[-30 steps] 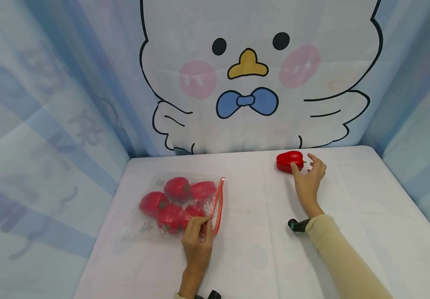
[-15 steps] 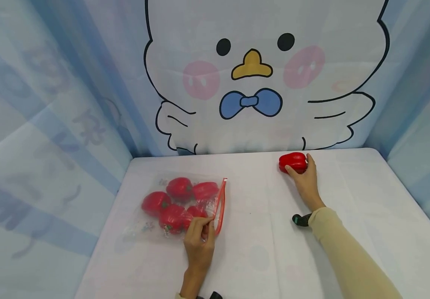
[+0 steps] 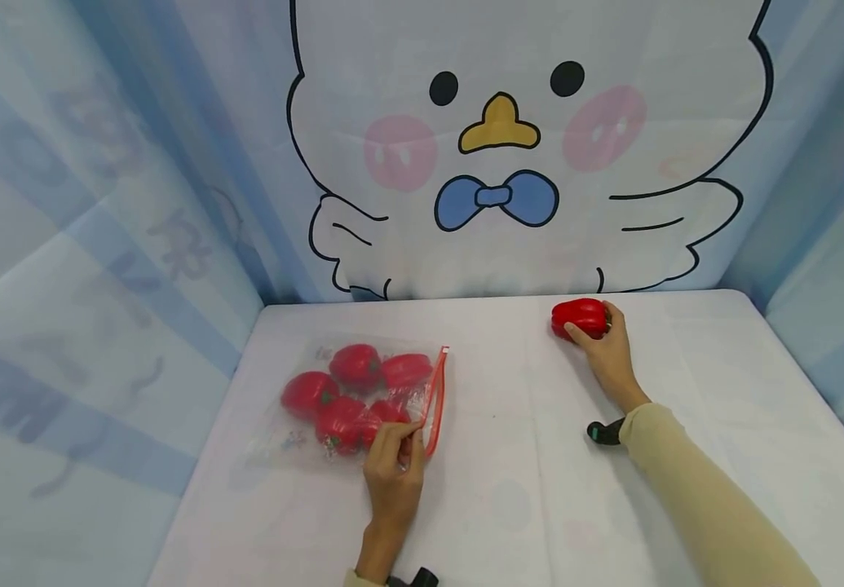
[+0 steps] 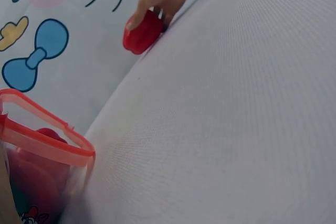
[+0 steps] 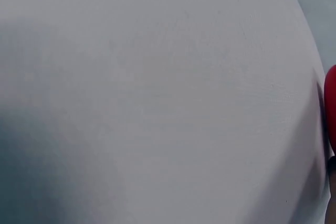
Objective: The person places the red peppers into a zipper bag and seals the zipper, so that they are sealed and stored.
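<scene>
At the table's back right, my right hand (image 3: pixel 611 355) grips a red bell pepper (image 3: pixel 579 317), thumb on the near side and fingers round its stem end. The same bell pepper (image 4: pixel 142 33) shows in the left wrist view, and a sliver of it enters the right wrist view's edge. On the left lies a clear zip bag (image 3: pixel 297 456) with several red peppers (image 3: pixel 356 365) inside. My left hand (image 3: pixel 395 469) pinches the near part of its red-edged mouth (image 3: pixel 439 391). In the left wrist view the bag's mouth (image 4: pixel 58 150) gapes.
A white cloth covers the table (image 3: pixel 510 522). Behind its back edge hangs a curtain (image 3: pixel 495 261) printed with a cartoon bird, and more curtains flank both sides. A black wrist camera (image 3: pixel 605 432) sits at the right cuff.
My right hand has closed its fingers round the bell pepper, where before they stood spread beside it. The left hand keeps its pinch on the bag. The head view has shifted slightly.
</scene>
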Demonstrator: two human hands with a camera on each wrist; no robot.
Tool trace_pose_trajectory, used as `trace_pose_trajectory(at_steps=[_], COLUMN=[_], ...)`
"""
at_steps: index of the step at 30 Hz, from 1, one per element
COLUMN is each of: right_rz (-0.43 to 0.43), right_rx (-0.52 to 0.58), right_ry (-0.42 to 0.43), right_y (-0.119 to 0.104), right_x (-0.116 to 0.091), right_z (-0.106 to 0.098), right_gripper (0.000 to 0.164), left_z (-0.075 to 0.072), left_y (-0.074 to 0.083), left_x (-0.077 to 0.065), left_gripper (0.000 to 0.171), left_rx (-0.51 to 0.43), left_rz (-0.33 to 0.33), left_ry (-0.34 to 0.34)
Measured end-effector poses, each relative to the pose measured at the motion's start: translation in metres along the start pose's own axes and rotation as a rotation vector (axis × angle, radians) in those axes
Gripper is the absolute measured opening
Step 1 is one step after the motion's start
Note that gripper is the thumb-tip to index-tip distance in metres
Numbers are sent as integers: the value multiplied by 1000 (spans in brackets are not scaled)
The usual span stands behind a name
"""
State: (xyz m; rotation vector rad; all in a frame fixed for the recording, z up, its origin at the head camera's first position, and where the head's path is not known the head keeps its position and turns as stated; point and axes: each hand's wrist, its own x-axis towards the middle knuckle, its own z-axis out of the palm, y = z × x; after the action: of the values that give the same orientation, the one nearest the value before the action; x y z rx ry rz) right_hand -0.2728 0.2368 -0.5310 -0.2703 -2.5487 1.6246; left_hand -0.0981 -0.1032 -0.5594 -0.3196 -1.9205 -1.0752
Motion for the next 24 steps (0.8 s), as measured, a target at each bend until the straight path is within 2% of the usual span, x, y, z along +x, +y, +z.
trace_pose_trajectory(at_steps=[5,11,24], right_rz=[-20,-66,-121], right_rx=[0,-9,25], right_ry=[-44,-141,-359], right_y=[1,-1,-19], right_x=[-7,-23,-68], right_z=[0,5,33], right_gripper=[95,96,87], left_z=[0,0,0], left_y=[-1,0,-1], left_x=[1,1,1], left_gripper=[28,29,28], left_rx=[1,0,8], left_rz=[6,4,8], left_ry=[9,7,4])
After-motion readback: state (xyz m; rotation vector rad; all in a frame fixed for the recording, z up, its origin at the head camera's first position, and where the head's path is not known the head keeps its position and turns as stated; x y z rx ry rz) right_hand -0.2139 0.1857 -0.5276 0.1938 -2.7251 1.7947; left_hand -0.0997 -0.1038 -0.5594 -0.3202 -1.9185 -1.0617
